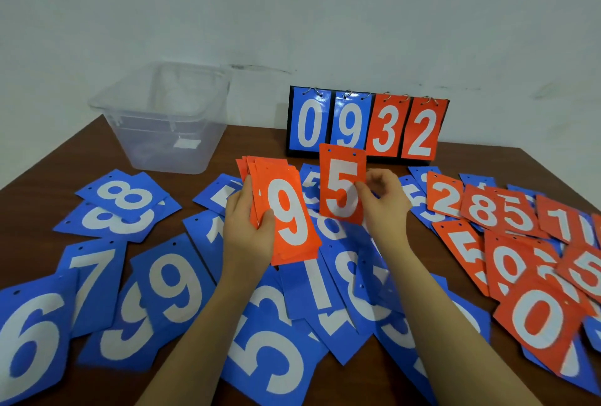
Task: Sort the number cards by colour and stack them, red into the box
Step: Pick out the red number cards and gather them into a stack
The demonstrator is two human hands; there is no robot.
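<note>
My left hand (250,233) gripped a fanned stack of red number cards (283,213), 9 on top. My right hand (382,197) pinched a red 5 card (341,184). Clear plastic box (166,119) held no cards. Loose red cards (520,243) and blue cards (156,275) covered the brown tabletop (48,171), unsorted.

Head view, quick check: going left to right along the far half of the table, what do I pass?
Clear plastic box → left hand gripping the red stack topped by a 9 → red 5 card pinched by the right hand → loose red cards. The scoreboard stands behind.
</note>
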